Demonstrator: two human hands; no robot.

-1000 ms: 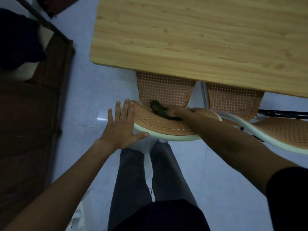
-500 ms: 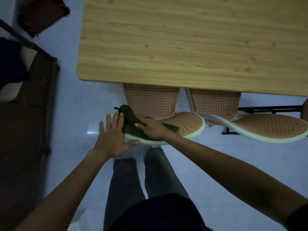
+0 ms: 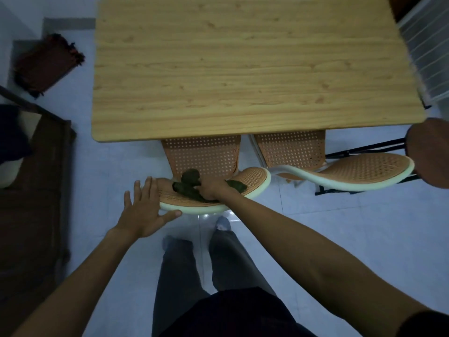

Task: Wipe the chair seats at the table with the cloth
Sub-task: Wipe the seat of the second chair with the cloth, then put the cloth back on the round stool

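Note:
An orange perforated chair (image 3: 252, 177) with a pale rim is tucked at the near edge of the wooden table (image 3: 213, 69). Its curved back faces me and its seat (image 3: 201, 154) runs under the table. My right hand (image 3: 212, 189) presses a dark green cloth (image 3: 189, 184) onto the top of the chair back. My left hand (image 3: 143, 210) lies flat with fingers spread on the left end of that back, thumb under the rim. A second matching chair (image 3: 364, 171) stands to the right.
A dark wooden piece of furniture (image 3: 36, 190) fills the left side. A dark red folded mat (image 3: 46, 64) lies on the tiled floor at far left. A brown round seat (image 3: 430, 152) on a black frame shows at the right edge. My legs stand just behind the chair.
My right hand has swept the cloth from the chair back's left end toward its middle. The view has pulled back and shows more of the table. My left hand stays on the left end.

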